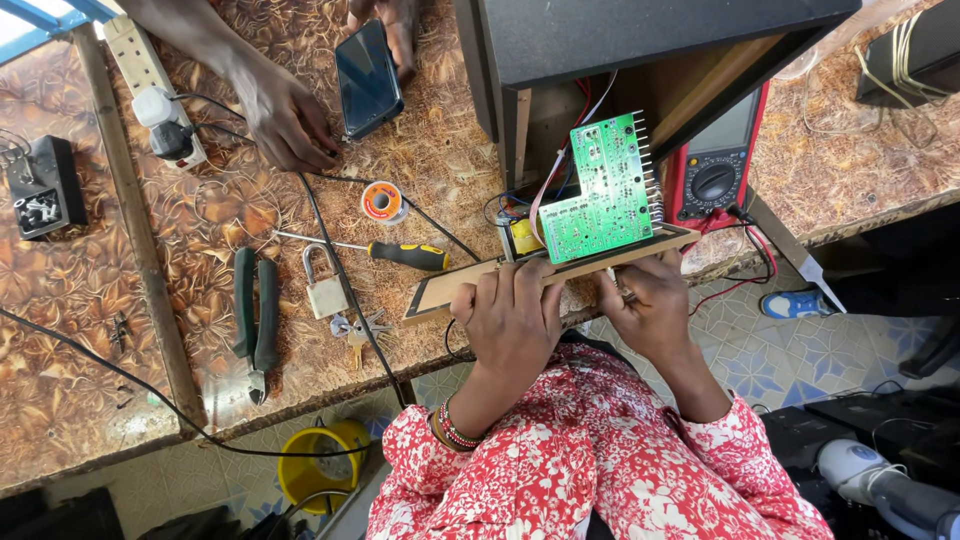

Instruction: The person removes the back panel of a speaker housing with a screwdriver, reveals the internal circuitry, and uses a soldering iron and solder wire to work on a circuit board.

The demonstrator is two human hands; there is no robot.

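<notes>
A green circuit board (603, 190) stands fixed on a flat wooden panel (455, 284) at the table's front edge, with wires running into a dark speaker box (640, 40) behind it. My left hand (512, 318) lies over the panel's near edge, fingers curled on it. My right hand (650, 300) grips the panel's right end just below the board, with a thin metal piece between its fingers.
On the patterned table lie a yellow-handled screwdriver (400, 254), green-handled pliers (255, 320), a padlock with keys (328, 295), a solder spool (382, 201) and a red multimeter (715, 165). Another person's hands (285, 120) hold a phone (368, 78) at the back. A yellow bucket (322, 470) sits below.
</notes>
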